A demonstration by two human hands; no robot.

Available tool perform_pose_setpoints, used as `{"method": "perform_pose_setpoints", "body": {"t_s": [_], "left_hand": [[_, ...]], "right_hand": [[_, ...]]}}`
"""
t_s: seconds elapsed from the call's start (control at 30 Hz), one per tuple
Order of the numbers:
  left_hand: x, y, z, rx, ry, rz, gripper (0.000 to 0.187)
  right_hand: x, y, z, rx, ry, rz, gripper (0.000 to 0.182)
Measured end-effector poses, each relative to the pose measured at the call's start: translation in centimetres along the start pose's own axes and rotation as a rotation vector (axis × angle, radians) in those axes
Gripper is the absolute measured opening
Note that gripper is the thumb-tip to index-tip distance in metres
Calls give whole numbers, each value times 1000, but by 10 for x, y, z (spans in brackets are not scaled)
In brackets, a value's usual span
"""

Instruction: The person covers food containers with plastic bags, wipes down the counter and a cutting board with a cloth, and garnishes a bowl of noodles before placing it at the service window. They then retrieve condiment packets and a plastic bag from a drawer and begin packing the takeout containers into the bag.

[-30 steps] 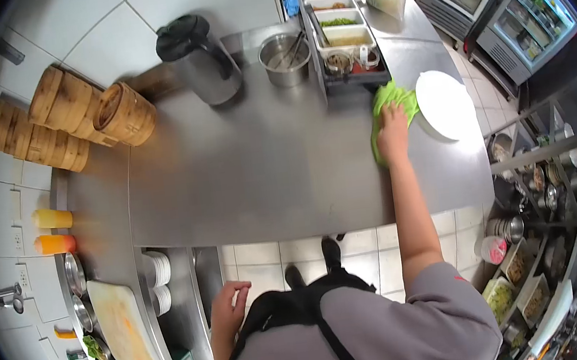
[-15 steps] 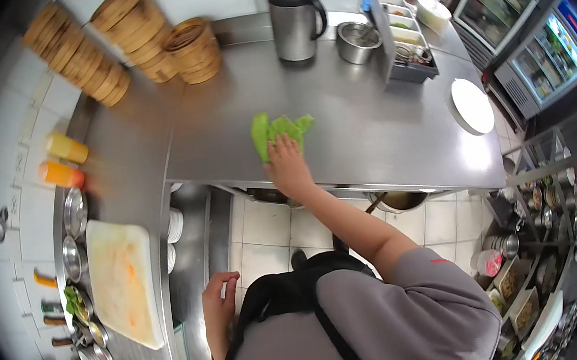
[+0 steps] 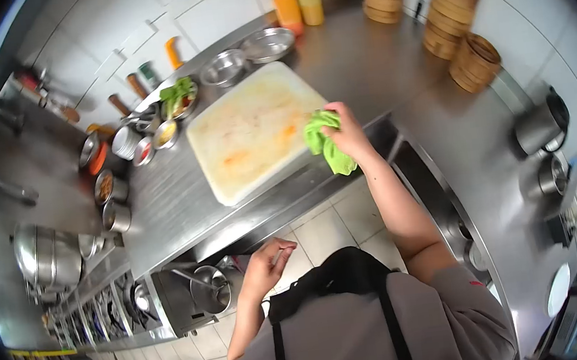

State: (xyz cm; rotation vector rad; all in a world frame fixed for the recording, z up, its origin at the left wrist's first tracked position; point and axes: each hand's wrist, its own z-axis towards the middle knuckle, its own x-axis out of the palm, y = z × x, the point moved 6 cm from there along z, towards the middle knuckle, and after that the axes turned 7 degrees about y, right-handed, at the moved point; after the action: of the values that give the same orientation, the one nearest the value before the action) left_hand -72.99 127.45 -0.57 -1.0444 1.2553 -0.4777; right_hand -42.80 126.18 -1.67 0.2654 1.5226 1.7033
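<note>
My right hand grips a bright green cloth at the right corner of a white cutting board. The cloth hangs bunched from my fingers, its lower end over the counter's front edge. Orange stains mark the board, mostly along its near side. My left hand hovers before my body, past the counter's front edge, fingers curled together with nothing showing in them.
Behind the board stand metal bowls, a bowl of leafy greens and squeeze bottles. Knife handles stick up at the back. Bamboo steamers are stacked at right; a metal jug is beyond. A stove is lower left.
My view has turned left, from the other counter to the cutting board. My right hand has lifted the green cloth off that counter and brought it to the board's corner.
</note>
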Motion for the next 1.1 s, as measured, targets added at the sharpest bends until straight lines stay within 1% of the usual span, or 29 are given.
{"method": "perform_pose_setpoints", "body": {"t_s": [0.03, 0.1, 0.13, 0.17, 0.2, 0.23, 0.3, 0.37, 0.43, 0.47, 0.5, 0.57, 0.63, 0.67, 0.7, 0.73, 0.77, 0.8, 0.9, 0.93, 0.97, 1.0, 1.03, 1.1], "left_hand": [[-4, 5, -5, 37, -21, -9, 10], [-8, -5, -8, 38, -12, -1, 9], [-9, -8, -7, 52, -4, -6, 10], [-10, -9, -3, 74, 10, -13, 10], [-7, -12, 1, 110, 40, 1, 10], [-5, -18, 5, 131, 69, 25, 10], [-4, -32, 12, 192, 137, 86, 10], [-1, -40, 15, 280, 86, 38, 7], [6, -50, 18, 359, 47, -64, 6], [13, -56, 24, 504, -62, -140, 6], [21, -63, 26, 555, -157, -116, 7], [57, -99, 36, 715, -95, -4, 7], [115, -121, 29, 870, 126, -4, 7], [144, -141, 17, 1002, 270, -43, 7], [175, -150, 1, 995, 427, -93, 8], [207, -155, -15, 977, 627, -161, 8], [240, -160, -36, 939, 832, -204, 8], [274, -170, -67, 954, 984, -246, 8], [356, -187, -154, 1001, 1405, -344, 8], [389, -191, -189, 998, 1535, -381, 9], [408, -192, -224, 982, 1662, -402, 9], [424, -199, -264, 1010, 1771, -382, 9], [430, -206, -321, 950, 1883, -363, 9], [429, -238, -407, 1264, 2040, -296, 8]], "right_hand": [[28, 21, 12, -90, 92, -57, 41], [100, 42, 44, -243, 346, 127, 43], [133, 71, 53, -129, 416, 125, 47], [166, 101, 60, -129, 408, 220, 49], [198, 121, 69, -204, 362, 248, 52], [214, 141, 73, -159, 318, 111, 54], [209, 181, 66, -365, 152, 90, 51], [190, 187, 47, -482, 191, 111, 36], [158, 164, 17, -367, 463, 270, 20], [146, 129, 5, -337, 408, 396, 21], [129, 93, -12, -321, 331, 516, 26], [62, 39, -73, -63, 271, 493, 40], [20, -44, -153, -156, 190, 375, 52], [-11, -77, -210, 134, 41, 365, 55], [-41, -99, -284, 419, -117, 396, 59], [-71, -97, -361, 533, -284, 417, 60], [-85, -91, -439, 643, -445, 460, 61], [-95, -96, -516, 634, -639, 404, 61], [-79, -43, -717, 733, -1145, 502, 58], [-71, -21, -781, 701, -1334, 508, 57], [-48, 3, -836, 659, -1514, 521, 55], [-23, 32, -884, 583, -1693, 505, 56], [9, 63, -934, 487, -1864, 482, 56], [64, 106, -999, 282, -2198, 442, 60]]}}
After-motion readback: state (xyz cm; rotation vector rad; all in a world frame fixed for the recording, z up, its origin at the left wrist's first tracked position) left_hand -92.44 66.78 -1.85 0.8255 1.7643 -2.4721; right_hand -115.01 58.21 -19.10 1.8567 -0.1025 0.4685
